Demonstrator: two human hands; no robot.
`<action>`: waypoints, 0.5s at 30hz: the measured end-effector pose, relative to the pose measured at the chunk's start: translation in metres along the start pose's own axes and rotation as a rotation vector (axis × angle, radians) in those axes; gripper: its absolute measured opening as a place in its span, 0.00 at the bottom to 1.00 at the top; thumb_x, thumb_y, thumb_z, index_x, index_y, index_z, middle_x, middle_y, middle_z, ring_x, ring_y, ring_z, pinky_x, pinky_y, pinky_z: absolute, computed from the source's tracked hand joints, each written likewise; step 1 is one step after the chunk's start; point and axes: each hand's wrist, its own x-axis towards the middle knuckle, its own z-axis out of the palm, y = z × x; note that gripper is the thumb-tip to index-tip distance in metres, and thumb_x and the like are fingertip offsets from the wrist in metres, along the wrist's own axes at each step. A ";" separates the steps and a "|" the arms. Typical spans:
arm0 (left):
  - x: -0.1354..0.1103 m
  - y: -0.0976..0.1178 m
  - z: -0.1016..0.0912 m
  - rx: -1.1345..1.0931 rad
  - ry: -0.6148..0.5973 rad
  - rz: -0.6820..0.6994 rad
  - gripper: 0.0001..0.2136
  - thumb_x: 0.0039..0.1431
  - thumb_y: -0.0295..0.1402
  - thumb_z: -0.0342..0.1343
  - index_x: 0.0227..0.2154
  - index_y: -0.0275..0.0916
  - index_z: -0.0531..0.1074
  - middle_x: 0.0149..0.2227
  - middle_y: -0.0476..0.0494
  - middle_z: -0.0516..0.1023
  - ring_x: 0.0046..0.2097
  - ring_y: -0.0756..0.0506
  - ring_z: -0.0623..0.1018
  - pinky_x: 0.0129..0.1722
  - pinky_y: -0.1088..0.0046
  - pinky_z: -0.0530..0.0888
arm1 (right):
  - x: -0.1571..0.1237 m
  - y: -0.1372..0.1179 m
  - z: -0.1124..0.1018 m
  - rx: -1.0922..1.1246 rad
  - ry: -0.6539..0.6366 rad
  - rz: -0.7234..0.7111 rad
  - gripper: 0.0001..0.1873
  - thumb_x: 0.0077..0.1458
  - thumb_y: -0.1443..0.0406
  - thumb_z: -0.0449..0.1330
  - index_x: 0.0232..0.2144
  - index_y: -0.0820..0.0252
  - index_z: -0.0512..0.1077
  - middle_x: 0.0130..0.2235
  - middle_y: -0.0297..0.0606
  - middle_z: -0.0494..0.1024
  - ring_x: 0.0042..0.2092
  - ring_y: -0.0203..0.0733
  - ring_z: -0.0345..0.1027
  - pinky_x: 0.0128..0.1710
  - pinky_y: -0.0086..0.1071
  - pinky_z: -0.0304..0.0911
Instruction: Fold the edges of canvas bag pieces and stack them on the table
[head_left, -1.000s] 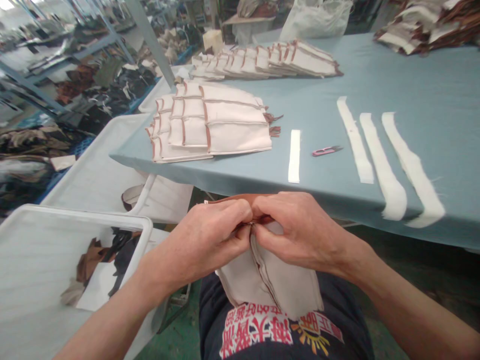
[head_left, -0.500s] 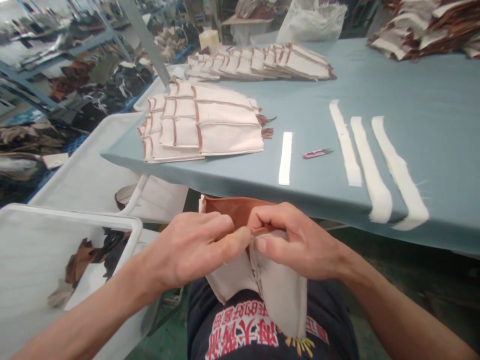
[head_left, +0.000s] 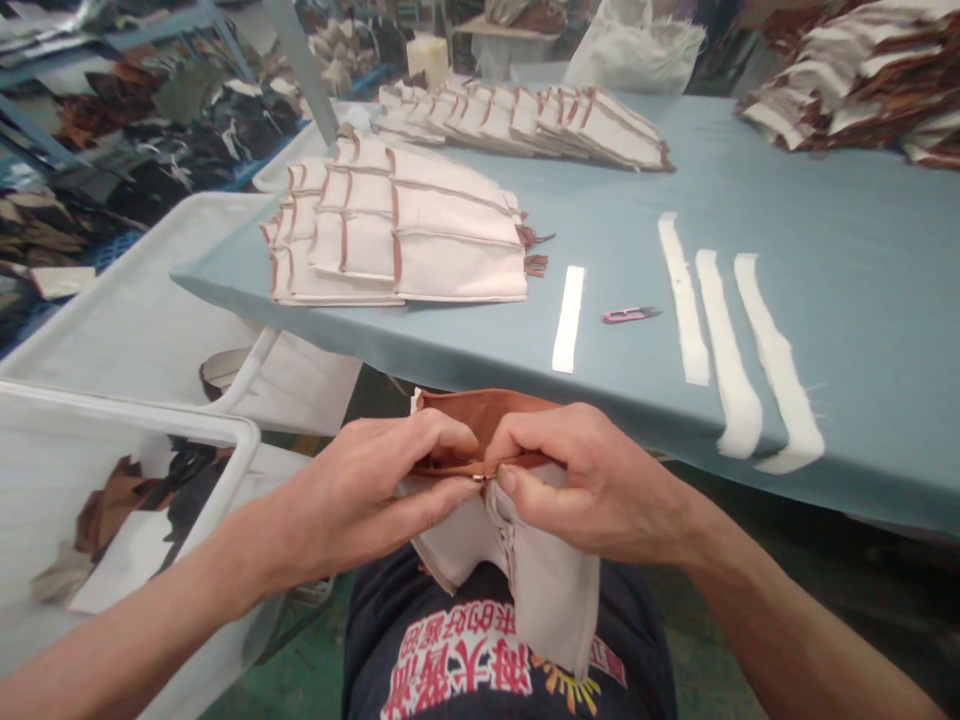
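Left of the table covered in blue-green cloth (head_left: 862, 300): a white plastic bin (head_left: 45, 450), nearest, with brown, black, tan and white scraps (head_left: 112, 500) inside; a second white plastic bin (head_left: 172, 250) just beyond, close to the table's left corner.

On the table's left part: an overlapping stack of flat cream pieces with brown edging (head_left: 457, 225), brown tassel-like ends pointing right.

Before the table's near edge, lower than its top: left hand (head_left: 360, 490), thumb and forefinger closed on the near rim of a cream-and-brown cloth piece (head_left: 559, 600). Piece's mouth gapes upward, brown inside; cream panels hang below the table's level, in front of a dark garment with red-and-white lettering (head_left: 465, 650). Right hand (head_left: 592, 475), beside the left, pinches the same rim at a seam.

At the table's far side, left of its middle: a leaning row of cream pieces with brown edges (head_left: 517, 120).

Along the table's near side: one short white fabric strip (head_left: 568, 320), then pink-handled snips (head_left: 628, 315), then three longer white fabric strips (head_left: 727, 350).

Table's far right: a loose heap of brown and cream pieces (head_left: 862, 90).
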 end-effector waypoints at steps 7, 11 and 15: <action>0.009 0.000 -0.007 -0.030 -0.146 0.014 0.13 0.75 0.34 0.47 0.35 0.37 0.72 0.33 0.49 0.77 0.34 0.49 0.76 0.34 0.74 0.67 | -0.004 -0.002 0.004 -0.266 0.056 -0.143 0.09 0.58 0.73 0.55 0.29 0.61 0.74 0.29 0.34 0.79 0.29 0.35 0.69 0.32 0.28 0.59; 0.012 -0.001 -0.002 0.175 -0.144 0.117 0.14 0.74 0.32 0.44 0.33 0.37 0.70 0.29 0.48 0.74 0.30 0.48 0.72 0.29 0.70 0.63 | -0.009 -0.008 0.005 -0.423 0.009 -0.115 0.12 0.65 0.69 0.53 0.31 0.62 0.74 0.29 0.38 0.78 0.31 0.39 0.71 0.32 0.31 0.58; 0.011 -0.006 0.004 0.160 -0.099 0.178 0.13 0.71 0.29 0.45 0.29 0.38 0.67 0.26 0.50 0.71 0.26 0.49 0.68 0.26 0.70 0.59 | -0.009 -0.008 0.003 -0.373 -0.043 -0.082 0.13 0.68 0.68 0.52 0.33 0.62 0.74 0.30 0.38 0.78 0.32 0.38 0.70 0.33 0.31 0.58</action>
